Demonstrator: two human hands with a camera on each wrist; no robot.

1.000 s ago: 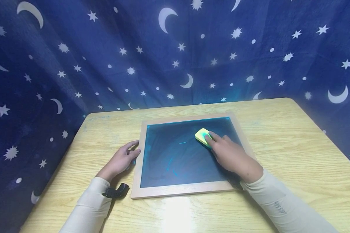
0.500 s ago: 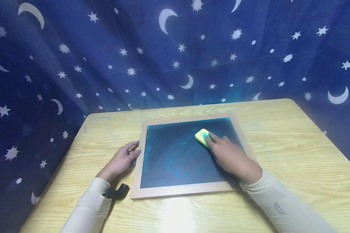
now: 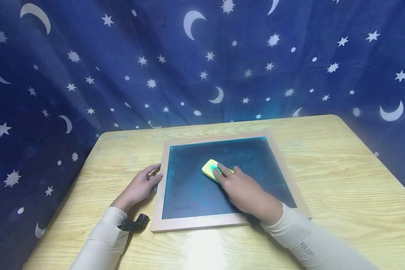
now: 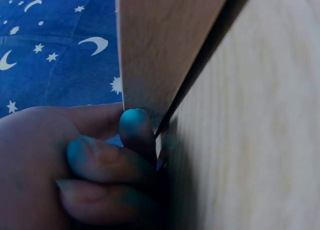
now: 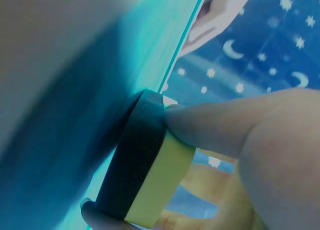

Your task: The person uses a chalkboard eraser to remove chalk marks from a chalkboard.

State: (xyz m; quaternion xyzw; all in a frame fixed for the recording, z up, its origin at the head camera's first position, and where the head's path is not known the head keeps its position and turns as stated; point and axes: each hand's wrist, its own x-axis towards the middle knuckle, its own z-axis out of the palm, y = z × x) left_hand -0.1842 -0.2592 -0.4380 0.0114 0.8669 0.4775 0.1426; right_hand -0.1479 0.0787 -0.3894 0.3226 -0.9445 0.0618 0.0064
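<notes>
A framed chalkboard [image 3: 185, 172] lies flat on the table, its dark surface marked with blue chalk smears. My right hand [image 3: 244, 187] holds a yellow eraser [image 3: 210, 167] with a dark pad against the board, near its middle. In the right wrist view the thumb and fingers grip the eraser [image 5: 160, 180] from either side. At the board's left edge, my left hand [image 3: 140, 187] holds the wooden frame [image 3: 159, 198]. In the left wrist view, blue-dusted fingers [image 4: 107, 160] curl beside the frame [image 4: 155, 49]; their contact underneath is hidden.
The light wooden table [image 3: 344, 180] extends around the board. A blue curtain [image 3: 175, 48] with moons and stars hangs behind and at both sides. Blue chalk traces [image 3: 114, 137] mark the table's far left. A black strap [image 3: 133, 224] sits at the left wrist.
My right hand has slid the eraser left and toward me across the board. A short blue line near the middle is no longer visible. My left hand stays where it was.
</notes>
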